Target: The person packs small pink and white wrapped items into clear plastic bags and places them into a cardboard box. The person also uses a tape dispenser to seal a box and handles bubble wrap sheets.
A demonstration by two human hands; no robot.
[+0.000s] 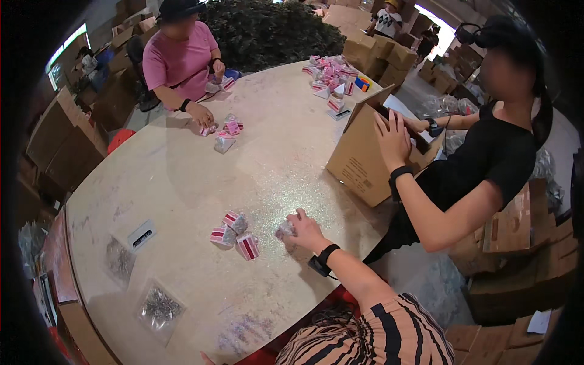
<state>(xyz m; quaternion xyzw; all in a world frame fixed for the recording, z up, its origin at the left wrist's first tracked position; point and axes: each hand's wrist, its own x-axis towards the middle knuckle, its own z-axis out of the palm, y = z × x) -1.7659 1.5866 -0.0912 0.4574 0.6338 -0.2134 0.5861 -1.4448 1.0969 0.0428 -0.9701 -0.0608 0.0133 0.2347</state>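
the left hand (207, 359) barely shows at the lower edge, its grip impossible to tell; farther right, three red-and-white wedges (230, 233) cluster on the table (176, 201); just right of them, the nearer right hand (306, 233) curls its grip around a greyish wrapped piece (284, 230), long axis unclear.

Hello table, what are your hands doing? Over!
Right hand gripping small shiny packet. Left hand barely showing, bottom edge. Three cake-shaped pieces left of packet; nothing visibly blocking.
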